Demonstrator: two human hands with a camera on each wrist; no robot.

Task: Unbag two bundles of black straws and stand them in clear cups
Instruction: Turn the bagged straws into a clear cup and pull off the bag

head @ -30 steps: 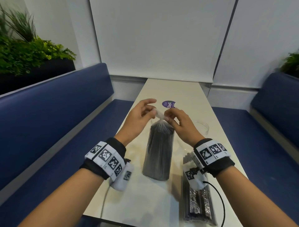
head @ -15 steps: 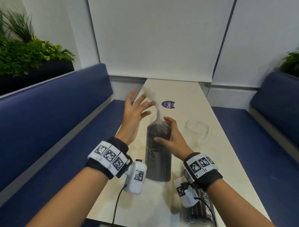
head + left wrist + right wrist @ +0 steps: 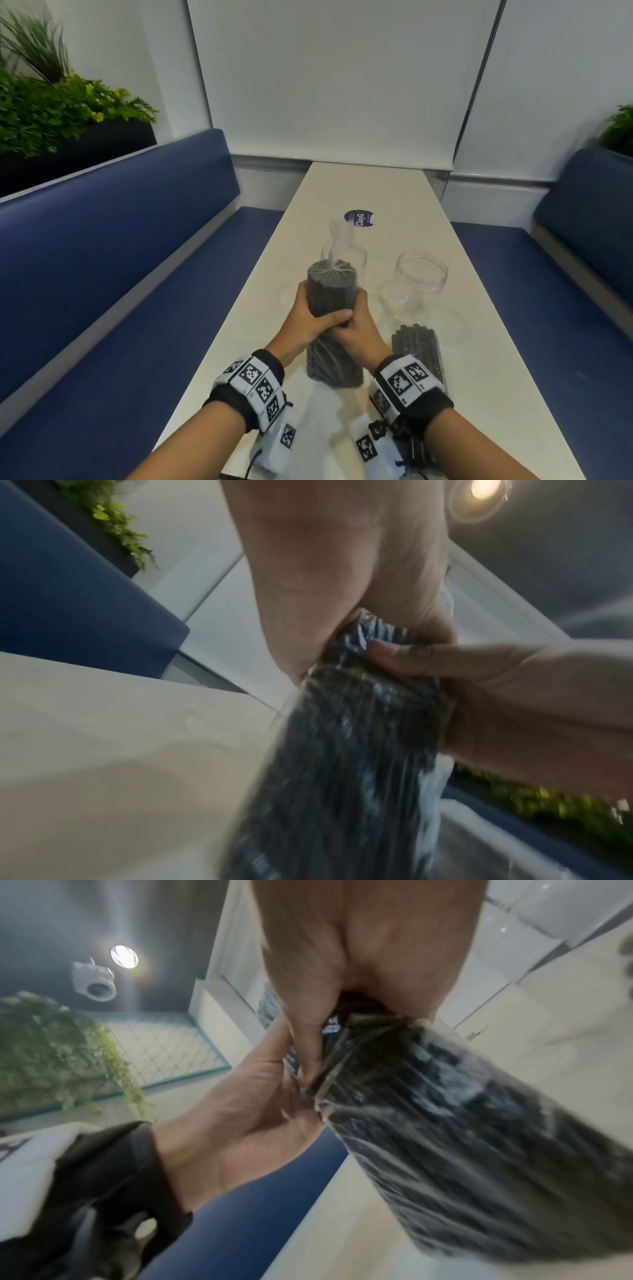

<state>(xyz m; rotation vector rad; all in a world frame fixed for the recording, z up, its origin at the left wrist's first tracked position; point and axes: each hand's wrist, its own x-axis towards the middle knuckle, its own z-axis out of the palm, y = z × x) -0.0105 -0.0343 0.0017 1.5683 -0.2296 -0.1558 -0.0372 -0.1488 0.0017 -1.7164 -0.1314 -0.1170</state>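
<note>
A bagged bundle of black straws stands upright on the white table, its clear plastic top twisted into a tail above the straws. My left hand and right hand both grip its middle, thumbs overlapping on the near side. The wrist views show the same bundle wrapped in crinkled plastic between both palms. A second bagged bundle lies flat on the table to the right. Two clear cups stand behind: one just beyond the held bundle, a wider one to the right.
A purple round sticker sits on the table farther back. Blue benches run along both sides of the narrow table. Green plants stand behind the left bench.
Both hands have left the bag's twisted top and dropped to the bundle's middle, where they now grip it from both sides. The bundle's tail stands free.
</note>
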